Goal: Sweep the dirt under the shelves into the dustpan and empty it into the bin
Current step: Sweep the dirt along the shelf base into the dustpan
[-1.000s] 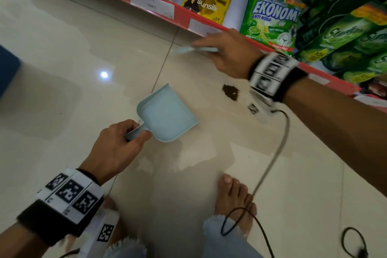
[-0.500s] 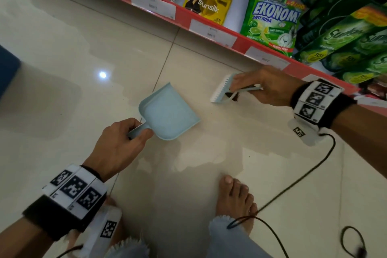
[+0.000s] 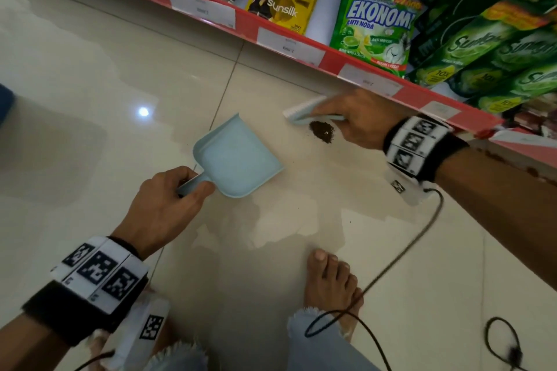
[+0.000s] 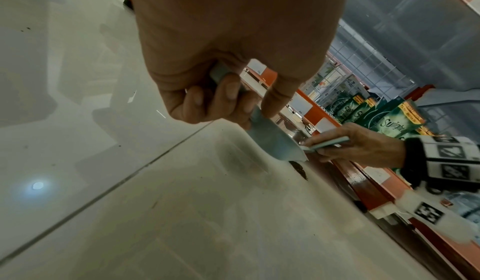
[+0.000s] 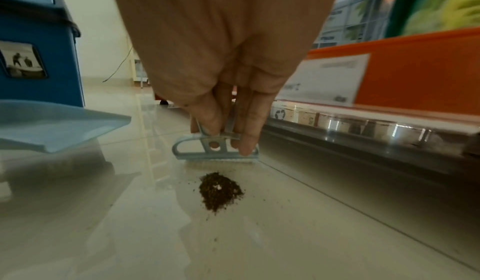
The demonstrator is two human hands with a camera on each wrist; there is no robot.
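Left hand (image 3: 164, 208): fingers and thumb wrapped round the handle of the dustpan (image 3: 238, 156); the pan's open mouth faces the shelf (image 3: 331, 60) and the dirt.
Right hand (image 3: 358, 120): fingers curled round the brush (image 3: 304, 113), which is held low over the floor (image 3: 90, 69), just in front of the shelf edge.
Dirt (image 3: 322, 130): one small dark pile on the floor, just on the near side of the brush head and apart from the dustpan's mouth.
Key relation: the dirt lies between brush and person, to the right of the pan; the right hand is the nearer one. The brush head's long axis runs roughly along the shelf.
Judged next move: the dirt needs a stroke leftward into the pan's mouth.
Bin (image 5: 39, 44): blue, standing beyond the dustpan in the right wrist view.
Risk: a fast stroke may scatter grains.
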